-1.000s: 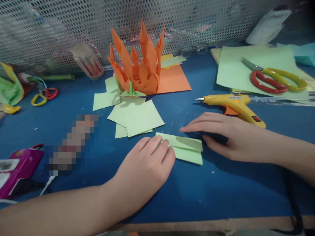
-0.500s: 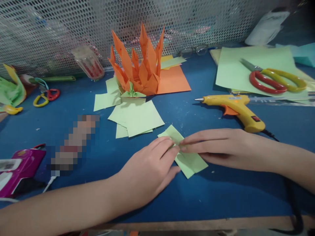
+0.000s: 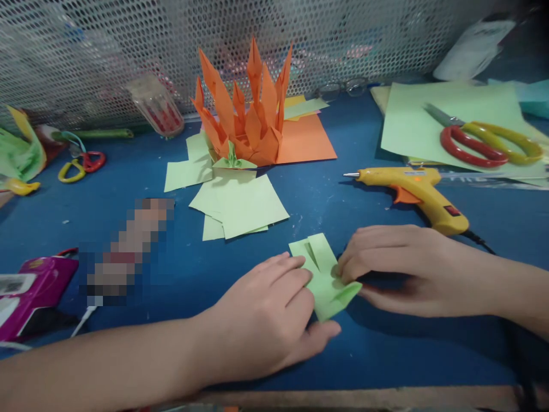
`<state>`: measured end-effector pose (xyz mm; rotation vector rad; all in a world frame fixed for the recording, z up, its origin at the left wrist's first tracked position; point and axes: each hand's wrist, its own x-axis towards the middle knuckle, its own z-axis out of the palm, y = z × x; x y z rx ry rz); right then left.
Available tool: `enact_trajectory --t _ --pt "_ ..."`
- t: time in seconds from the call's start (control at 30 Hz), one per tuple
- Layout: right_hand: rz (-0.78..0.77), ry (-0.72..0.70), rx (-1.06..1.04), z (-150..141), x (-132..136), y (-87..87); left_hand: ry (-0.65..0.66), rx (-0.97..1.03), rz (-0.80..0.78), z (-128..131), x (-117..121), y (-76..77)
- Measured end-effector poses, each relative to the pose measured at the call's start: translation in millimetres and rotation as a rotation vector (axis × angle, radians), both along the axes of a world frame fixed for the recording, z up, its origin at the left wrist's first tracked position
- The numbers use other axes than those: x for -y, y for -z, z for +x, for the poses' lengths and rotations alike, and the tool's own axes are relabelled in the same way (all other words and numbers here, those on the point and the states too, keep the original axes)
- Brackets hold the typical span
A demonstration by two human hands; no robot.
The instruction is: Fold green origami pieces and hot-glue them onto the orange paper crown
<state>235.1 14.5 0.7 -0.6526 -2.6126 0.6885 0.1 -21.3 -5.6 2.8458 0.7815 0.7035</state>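
Note:
A light green sheet of paper [image 3: 322, 269], creased lengthwise, lies on the blue table between my hands. Its near right corner is lifted off the surface. My left hand [image 3: 274, 309] rests flat on the paper's left edge, fingers stretched out and thumb apart along the near side. At the right edge, my right hand [image 3: 386, 266] has bent fingers and pinches the raised corner between thumb and fingertips. Beyond the paper is a stack of green squares [image 3: 253, 209], with an orange folded-paper piece [image 3: 253, 126] of tall points behind it.
A yellow glue gun [image 3: 412, 183] with a cord lies beyond my right hand. Scissors [image 3: 476, 140] sit on green sheets [image 3: 407, 123] at the back right. Small scissors [image 3: 81, 163], a clear jar [image 3: 158, 109] and a purple box [image 3: 38, 292] are on the left. A perforated panel [image 3: 128, 51] backs the table.
The green paper has turned to a steeper angle, and its near right corner is now raised. My right hand has curled its fingers and gripped that corner. My left hand has shifted slightly nearer.

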Motion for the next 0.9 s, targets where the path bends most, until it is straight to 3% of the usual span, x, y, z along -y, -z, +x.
enact_trajectory --t 0.23,0.33,0.47,0.6,0.67,0.83,0.9 --pt "-0.202 0.088 0.066 -2 1 -4.5 -0.005 0.050 -0.037 0 -3 2.9" --pt "-0.130 0.068 0.079 -1 2 -5.8 0.015 0.056 0.006 -1 -4 7.0" --pt "0.115 -0.003 0.111 3 2 -3.8 0.004 0.012 0.055 -4 -5 12.6" --pt "0.205 -0.015 0.091 4 2 1.6 -0.034 0.026 -0.031 -3 -6 11.5" --pt "0.149 0.054 0.062 3 2 3.2 -0.070 0.018 -0.132 -2 -7 8.9" --pt "-0.190 0.270 0.043 -1 4 3.2 -0.202 0.099 -0.324 2 -8 6.4" --pt "-0.228 0.328 0.033 -5 5 4.6 -0.232 0.115 -0.387 3 -9 7.9"
